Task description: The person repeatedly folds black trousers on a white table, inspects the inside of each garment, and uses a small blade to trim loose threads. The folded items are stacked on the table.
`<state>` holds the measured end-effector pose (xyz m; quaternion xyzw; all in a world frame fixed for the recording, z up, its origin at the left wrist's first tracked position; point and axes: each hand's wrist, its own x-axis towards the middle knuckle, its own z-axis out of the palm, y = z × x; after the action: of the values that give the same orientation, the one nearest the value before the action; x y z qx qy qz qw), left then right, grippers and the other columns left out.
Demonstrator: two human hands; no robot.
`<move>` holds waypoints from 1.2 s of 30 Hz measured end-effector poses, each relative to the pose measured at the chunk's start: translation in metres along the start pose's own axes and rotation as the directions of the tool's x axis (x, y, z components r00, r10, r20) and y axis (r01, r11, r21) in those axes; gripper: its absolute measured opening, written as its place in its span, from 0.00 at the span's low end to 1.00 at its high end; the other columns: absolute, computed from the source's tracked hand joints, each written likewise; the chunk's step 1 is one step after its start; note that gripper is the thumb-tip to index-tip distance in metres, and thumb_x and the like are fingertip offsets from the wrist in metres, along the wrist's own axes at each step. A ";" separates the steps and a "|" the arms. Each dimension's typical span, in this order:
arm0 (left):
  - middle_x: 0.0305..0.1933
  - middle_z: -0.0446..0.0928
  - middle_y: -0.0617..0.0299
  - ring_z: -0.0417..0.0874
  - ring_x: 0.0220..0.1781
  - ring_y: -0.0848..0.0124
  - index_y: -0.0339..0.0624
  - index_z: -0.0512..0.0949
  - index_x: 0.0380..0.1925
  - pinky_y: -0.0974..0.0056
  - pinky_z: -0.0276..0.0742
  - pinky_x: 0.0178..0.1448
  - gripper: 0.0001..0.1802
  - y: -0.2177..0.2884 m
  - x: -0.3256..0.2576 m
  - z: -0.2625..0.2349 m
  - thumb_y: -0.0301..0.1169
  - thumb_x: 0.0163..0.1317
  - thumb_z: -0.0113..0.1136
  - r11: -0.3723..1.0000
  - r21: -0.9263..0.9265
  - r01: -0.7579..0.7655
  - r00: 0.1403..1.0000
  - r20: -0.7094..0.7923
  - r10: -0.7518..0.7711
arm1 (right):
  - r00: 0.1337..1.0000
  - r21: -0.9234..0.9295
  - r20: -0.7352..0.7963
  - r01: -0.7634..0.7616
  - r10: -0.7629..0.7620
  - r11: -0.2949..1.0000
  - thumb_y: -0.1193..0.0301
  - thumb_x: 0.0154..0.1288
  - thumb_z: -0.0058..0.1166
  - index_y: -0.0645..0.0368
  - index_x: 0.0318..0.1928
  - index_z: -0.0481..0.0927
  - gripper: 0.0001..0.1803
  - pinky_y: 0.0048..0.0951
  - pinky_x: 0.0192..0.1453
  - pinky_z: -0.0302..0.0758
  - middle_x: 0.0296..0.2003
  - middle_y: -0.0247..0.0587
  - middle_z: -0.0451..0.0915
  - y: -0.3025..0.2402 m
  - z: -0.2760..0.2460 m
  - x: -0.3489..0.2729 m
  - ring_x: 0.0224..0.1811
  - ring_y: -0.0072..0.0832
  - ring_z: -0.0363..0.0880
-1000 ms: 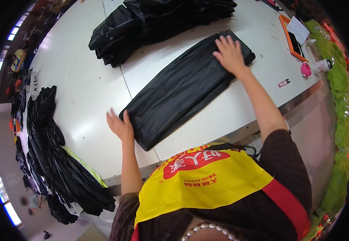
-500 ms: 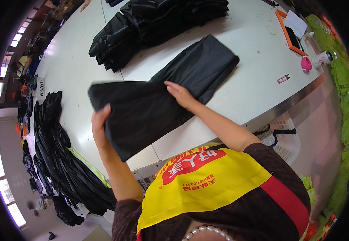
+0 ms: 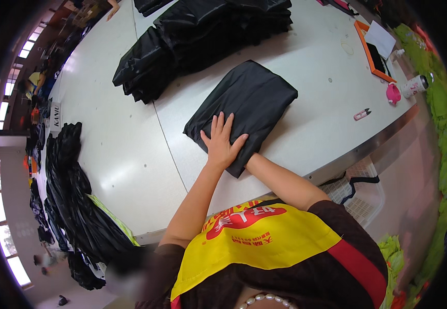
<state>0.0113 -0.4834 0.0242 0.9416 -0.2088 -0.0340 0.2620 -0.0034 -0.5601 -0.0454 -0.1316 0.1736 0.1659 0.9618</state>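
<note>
Left hand (image 3: 219, 147) flat, palm down, all 5 digits (image 3: 221, 125) fanned wide! | left forearm (image 3: 196, 198) slanting up and rightward | right forearm (image 3: 288, 180) angled up and leftward, hand out of sight beyond the wrist (image 3: 254, 161)!

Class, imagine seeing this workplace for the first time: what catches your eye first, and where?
The bright yellow apron at the lower middle would likely draw the eye first. Above it, the left hand lies spread on a folded black cloth, with the right forearm reaching beneath. Farther back on the pale table lies a large black pile.
</note>
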 end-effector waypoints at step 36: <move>0.51 0.74 0.51 0.80 0.46 0.60 0.41 0.62 0.59 0.59 0.81 0.44 0.34 -0.071 -0.088 -0.152 0.56 0.67 0.33 -0.564 -0.816 -0.125 0.974 0.007 -0.225 | 0.959 -0.432 0.157 0.280 -0.234 0.857 0.70 0.56 0.52 0.69 0.55 0.68 0.26 0.40 0.56 0.74 0.51 0.52 0.74 -0.150 0.124 -0.085 0.49 0.40 0.77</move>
<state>-0.0159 -0.3198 0.1152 0.2132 0.0125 -0.1209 0.9694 0.0125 -0.6816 0.1279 -0.3643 0.0635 0.0779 0.9258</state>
